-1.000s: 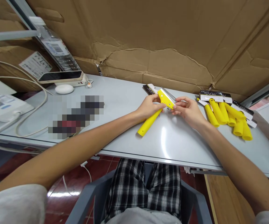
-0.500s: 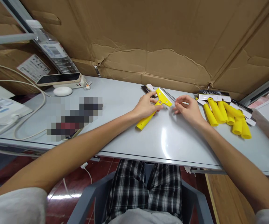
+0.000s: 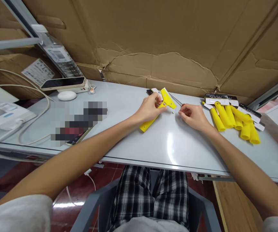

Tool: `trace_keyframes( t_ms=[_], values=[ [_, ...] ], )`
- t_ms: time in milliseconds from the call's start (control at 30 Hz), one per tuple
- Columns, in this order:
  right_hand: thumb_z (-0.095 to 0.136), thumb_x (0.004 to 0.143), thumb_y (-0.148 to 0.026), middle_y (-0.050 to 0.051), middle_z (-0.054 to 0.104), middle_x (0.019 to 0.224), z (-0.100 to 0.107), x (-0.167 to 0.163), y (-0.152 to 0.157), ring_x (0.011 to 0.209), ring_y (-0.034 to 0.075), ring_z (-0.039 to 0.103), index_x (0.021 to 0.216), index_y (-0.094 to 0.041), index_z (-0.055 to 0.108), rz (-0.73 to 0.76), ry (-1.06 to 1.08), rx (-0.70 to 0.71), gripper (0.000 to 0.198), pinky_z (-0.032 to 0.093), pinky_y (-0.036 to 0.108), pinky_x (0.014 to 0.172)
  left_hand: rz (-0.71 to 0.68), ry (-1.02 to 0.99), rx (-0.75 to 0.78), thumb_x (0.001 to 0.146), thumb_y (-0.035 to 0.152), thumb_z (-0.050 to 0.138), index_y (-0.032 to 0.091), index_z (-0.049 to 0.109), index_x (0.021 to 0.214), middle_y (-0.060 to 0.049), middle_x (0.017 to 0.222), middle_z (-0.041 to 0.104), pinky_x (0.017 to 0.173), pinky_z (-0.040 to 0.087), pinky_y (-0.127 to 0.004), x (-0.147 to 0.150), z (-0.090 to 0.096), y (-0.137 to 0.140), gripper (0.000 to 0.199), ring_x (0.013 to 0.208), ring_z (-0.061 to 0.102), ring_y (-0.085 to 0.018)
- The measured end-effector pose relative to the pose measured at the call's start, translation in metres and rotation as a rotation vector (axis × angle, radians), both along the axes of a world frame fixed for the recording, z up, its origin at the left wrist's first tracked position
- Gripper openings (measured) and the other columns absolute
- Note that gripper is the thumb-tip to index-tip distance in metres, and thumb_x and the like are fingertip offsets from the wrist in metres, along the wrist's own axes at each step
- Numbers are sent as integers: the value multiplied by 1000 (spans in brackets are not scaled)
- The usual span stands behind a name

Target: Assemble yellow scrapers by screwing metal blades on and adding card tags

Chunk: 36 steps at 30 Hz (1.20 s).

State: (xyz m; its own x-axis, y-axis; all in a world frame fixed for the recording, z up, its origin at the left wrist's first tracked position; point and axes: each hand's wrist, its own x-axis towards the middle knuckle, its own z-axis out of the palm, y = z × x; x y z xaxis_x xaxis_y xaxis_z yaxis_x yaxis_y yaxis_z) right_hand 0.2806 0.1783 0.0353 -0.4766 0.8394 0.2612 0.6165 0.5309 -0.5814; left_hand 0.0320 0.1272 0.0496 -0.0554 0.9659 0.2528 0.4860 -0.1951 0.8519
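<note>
A yellow T-shaped scraper [image 3: 169, 99] lies tilted on the table, its wide head pointing away from me. My left hand [image 3: 150, 106] is closed around its neck, the thumb lying across the handle. To the right, my right hand [image 3: 194, 116] rests close to the table with curled fingers and the thumb pressed to them; what they pinch, if anything, is hidden. Behind those fingers a thin metal shaft [image 3: 176, 99] runs toward a bit of red, perhaps a screwdriver's handle. A tiny screw-like piece [image 3: 172, 112] sits on the table between the scraper head and my right hand.
Several yellow scrapers [image 3: 226, 114] with black-and-white cards are piled at the right. A black-and-white card [image 3: 151, 91] lies behind my left hand. At the left are a phone [image 3: 63, 83], a white mouse [image 3: 67, 95], cables and a water bottle [image 3: 57, 53]. Cardboard [image 3: 177, 38] walls the back.
My right hand's fingers have curled in from a looser, spread pose, and the hand has dropped slightly. The scraper's head has shifted a little away from me in my left hand.
</note>
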Motion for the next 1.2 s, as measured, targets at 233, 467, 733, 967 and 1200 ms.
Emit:
trace_keyframes(
  t_ms=[233,467,733,967,1200],
  values=[
    [76,82,-56,8,71,94,11,-12,-9,64,7,61,120,-12,64,-67,370,-384,59,48,19,56,-130,80,115,90,27,74,23,59,97,-7,108,77,83,51,-36,3,4,-10,17,92,69,-21],
    [97,60,-47,10,69,93,19,-18,-17,70,9,64,114,-8,66,-70,671,-715,74,55,23,59,-288,358,178,97,15,57,28,71,135,-10,120,77,102,48,-44,13,3,-25,43,109,69,-28],
    [96,64,-38,11,71,99,19,-18,-18,72,9,65,113,-8,67,-77,744,-773,64,59,25,64,-250,484,132,94,9,56,35,71,143,-12,128,70,91,49,-40,15,2,-33,57,98,69,-29],
    [97,62,-41,10,69,98,17,-23,-21,76,9,66,111,-8,65,-51,784,-805,66,60,24,66,-105,701,158,99,12,53,39,72,142,-14,152,62,80,50,-41,18,9,-36,55,97,71,-30],
    [83,75,-59,9,66,118,21,-18,-15,82,9,66,122,-17,64,-142,777,-630,66,57,21,59,-260,-92,-21,94,18,69,28,66,146,-13,131,74,79,60,-37,7,18,-20,53,98,76,-25]
  ],
)
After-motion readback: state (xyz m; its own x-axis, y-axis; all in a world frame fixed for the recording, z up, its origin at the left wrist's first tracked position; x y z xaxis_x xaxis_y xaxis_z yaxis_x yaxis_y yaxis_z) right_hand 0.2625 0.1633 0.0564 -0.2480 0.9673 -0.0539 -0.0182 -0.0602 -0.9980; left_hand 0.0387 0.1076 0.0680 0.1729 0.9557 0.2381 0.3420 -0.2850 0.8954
